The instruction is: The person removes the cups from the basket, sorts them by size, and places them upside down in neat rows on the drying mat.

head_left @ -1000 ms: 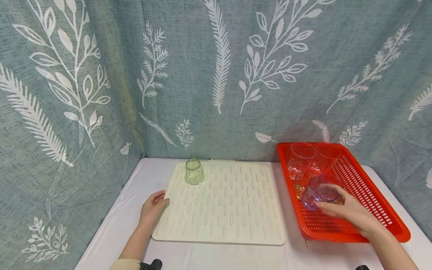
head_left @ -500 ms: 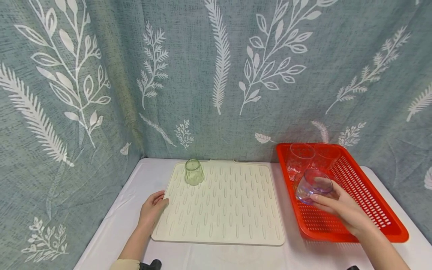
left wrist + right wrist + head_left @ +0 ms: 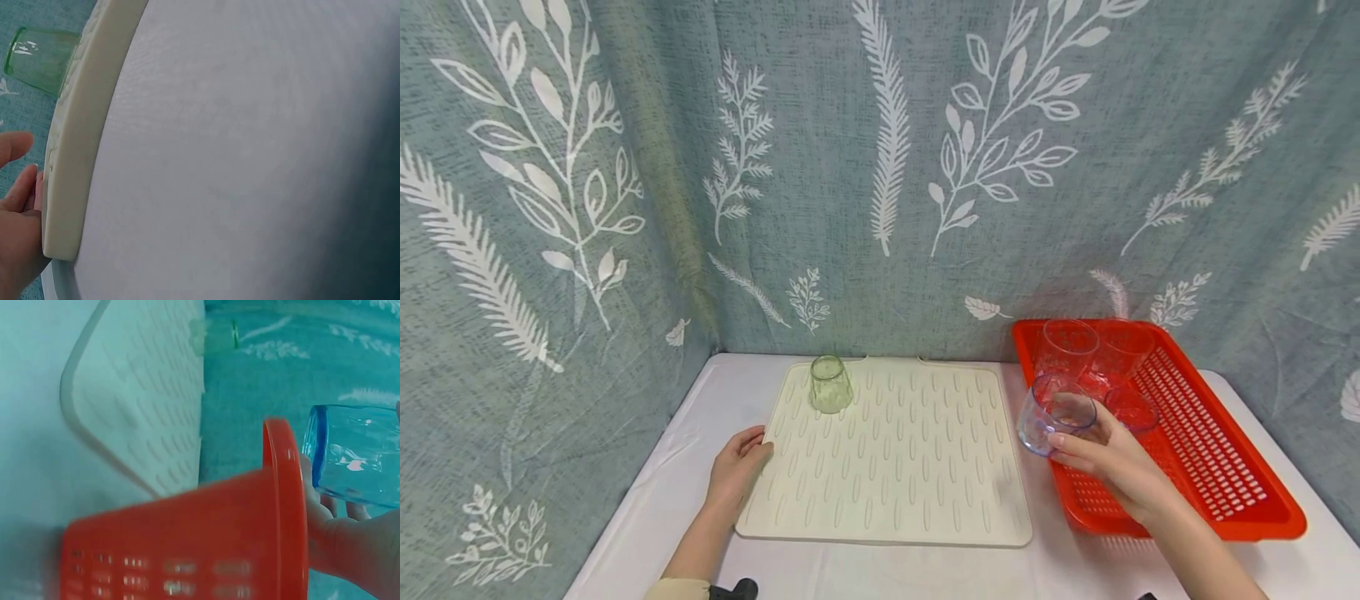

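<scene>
- Tumbler (image 3: 1041,418) just right of mat (image 3: 895,467), side-gripped by right hand (image 3: 1116,462), likely for steadiness
- Left hand (image 3: 740,462) relaxed against mat's left edge, perhaps bracing it

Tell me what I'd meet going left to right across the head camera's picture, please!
Left grip → green tumbler → blue-tinted tumbler → right grip, holding that blue-tinted tumbler.

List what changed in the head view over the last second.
The right grip carried the transparent bluish round tumbler leftward across the red perforated plastic basket to over its left rim, without letting go. The left grip, cream ridged rectangular mat and transparent green round tumbler stayed put.
</scene>
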